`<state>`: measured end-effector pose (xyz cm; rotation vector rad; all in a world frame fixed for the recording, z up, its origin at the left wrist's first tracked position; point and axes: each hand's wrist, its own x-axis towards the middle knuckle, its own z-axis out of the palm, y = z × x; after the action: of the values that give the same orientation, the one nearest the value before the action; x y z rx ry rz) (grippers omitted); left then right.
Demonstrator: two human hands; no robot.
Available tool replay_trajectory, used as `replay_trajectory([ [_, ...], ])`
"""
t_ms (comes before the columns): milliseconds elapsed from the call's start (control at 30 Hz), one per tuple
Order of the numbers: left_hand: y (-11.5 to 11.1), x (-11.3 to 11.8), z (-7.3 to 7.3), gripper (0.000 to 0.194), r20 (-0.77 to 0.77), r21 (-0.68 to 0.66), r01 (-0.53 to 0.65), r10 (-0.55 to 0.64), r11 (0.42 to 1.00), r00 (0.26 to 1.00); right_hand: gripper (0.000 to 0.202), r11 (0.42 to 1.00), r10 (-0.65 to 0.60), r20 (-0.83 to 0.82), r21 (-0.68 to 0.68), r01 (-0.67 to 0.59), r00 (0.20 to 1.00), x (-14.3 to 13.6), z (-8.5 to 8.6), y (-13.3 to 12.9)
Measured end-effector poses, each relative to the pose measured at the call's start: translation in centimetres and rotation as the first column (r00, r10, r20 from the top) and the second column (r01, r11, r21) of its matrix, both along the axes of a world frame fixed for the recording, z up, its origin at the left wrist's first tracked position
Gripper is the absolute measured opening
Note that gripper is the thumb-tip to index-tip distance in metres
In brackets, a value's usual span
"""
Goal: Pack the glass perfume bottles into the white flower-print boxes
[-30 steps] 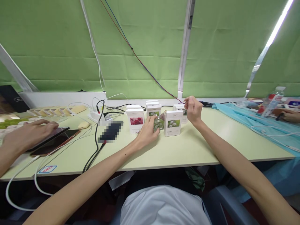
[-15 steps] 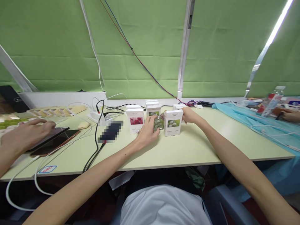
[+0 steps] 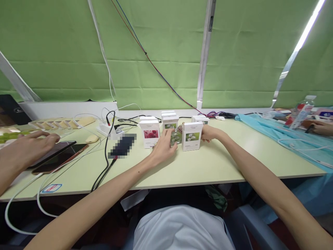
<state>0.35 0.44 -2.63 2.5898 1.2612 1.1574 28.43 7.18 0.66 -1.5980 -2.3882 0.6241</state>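
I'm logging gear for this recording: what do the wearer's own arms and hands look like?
The left hand and right hand are ungloved, the right partly hidden. Both forearms are bare, with no sleeve, watch or bracelet visible. A small dark spot marks the left forearm.

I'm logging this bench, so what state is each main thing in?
White rectangular red-flower carton: upright
White rectangular white-flower front carton: upright
Round clear-glass vessel: partly hidden
Left hand: curved beside vessel
Right hand: partly hidden
White plastic power strip: plugs inserted
Clear plastic red-labelled bottle: capped
Thin blue sheet: draped
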Motion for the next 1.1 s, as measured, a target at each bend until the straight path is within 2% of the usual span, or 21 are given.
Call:
replay_trajectory([
  [433,-0.3,0.2,0.2,0.044,-0.012,-0.02,-0.004,0.004,1.0,1.0,0.023,1.0,0.01,-0.005,0.005,-0.01,1.0,-0.2,-0.8,0.4],
  [700,-0.2,0.1,0.0,0.044,-0.021,-0.015,-0.001,0.001,1.0,1.0,0.008,1.0,0.021,-0.01,0.013,-0.02,1.0,0.2,-0.9,0.7],
  [767,-0.2,0.1,0.1,0.044,-0.021,-0.019,0.001,-0.002,1.0,1.0,0.003,0.999,0.021,0.004,0.032,-0.021,1.0,0.3,-0.7,0.6],
  [900,-0.4,0.2,0.3,0.044,-0.02,-0.034,0.003,-0.004,0.999,1.0,0.011,0.997,-0.012,0.042,0.078,0.009,0.999,0.5,0.4,0.0],
  [1000,-0.5,0.2,0.4,0.043,-0.021,-0.055,-0.009,0.008,0.998,1.0,0.007,0.994,-0.036,0.08,0.105,0.028,0.996,0.8,1.3,-0.5],
  [1100,-0.5,0.2,0.4,0.044,-0.022,-0.058,-0.011,0.01,0.998,1.0,0.005,0.989,-0.127,0.156,0.098,0.113,0.98,1.4,2.2,-1.0],
])
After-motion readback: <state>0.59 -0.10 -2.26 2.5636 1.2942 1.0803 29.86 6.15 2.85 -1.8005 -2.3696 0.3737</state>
